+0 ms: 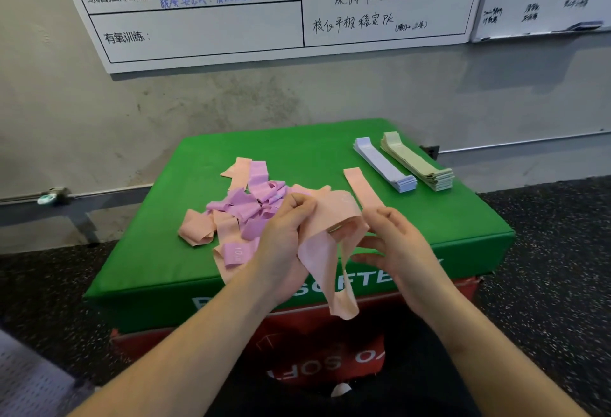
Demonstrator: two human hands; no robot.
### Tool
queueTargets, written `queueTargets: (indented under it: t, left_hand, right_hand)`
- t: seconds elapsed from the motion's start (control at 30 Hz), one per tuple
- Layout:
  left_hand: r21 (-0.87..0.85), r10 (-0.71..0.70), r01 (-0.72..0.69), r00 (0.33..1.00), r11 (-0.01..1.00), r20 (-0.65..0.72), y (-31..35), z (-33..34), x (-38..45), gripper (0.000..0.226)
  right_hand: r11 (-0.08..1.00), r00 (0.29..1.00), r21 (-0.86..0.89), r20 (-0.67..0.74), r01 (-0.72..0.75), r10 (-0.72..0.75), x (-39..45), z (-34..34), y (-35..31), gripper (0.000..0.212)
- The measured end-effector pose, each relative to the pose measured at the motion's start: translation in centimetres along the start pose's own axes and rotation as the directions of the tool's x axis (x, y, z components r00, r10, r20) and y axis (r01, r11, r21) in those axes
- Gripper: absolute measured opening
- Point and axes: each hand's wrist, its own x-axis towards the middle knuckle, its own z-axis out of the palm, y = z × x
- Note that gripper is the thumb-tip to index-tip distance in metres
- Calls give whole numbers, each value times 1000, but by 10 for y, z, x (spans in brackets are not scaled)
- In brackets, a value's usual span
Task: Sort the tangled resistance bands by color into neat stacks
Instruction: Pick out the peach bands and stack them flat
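Peach band point(325, 244) in both hands' pinching fingers point(299, 205), long axis hanging toward the viewer.

Open green counter point(307, 148) lies at twelve o'clock between the tangled pile point(246, 206) at ten and the lavender stack point(383, 167) and green stack point(418, 163) at two, with a lone peach band point(362, 188) beside them.
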Motion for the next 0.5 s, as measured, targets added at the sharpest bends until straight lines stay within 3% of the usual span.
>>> queueTargets:
  t: [0.13,0.27,0.37,0.5]
  left_hand:
    - [-87,13,-14,1000,996,-18,-4,-1,-3,12]
    - [-110,50,-53,998,993,-30,-10,-2,-5,13]
    - [165,112,-97,990,981,-82,-14,-13,-4,16]
    - [528,128,-74,990,846,-67,-23,-27,-5,17]
  right_hand:
    - [967,992,-222,-11,123,-129,-4,-6,3,17]
    - [963,986,-229,-63,139,-157,-6,-6,6,3]
    - [983,987,-156,-113,98,-116,-9,-6,6,13]
    - [999,991,21,-126,40,-37,-12,-5,-1,13]
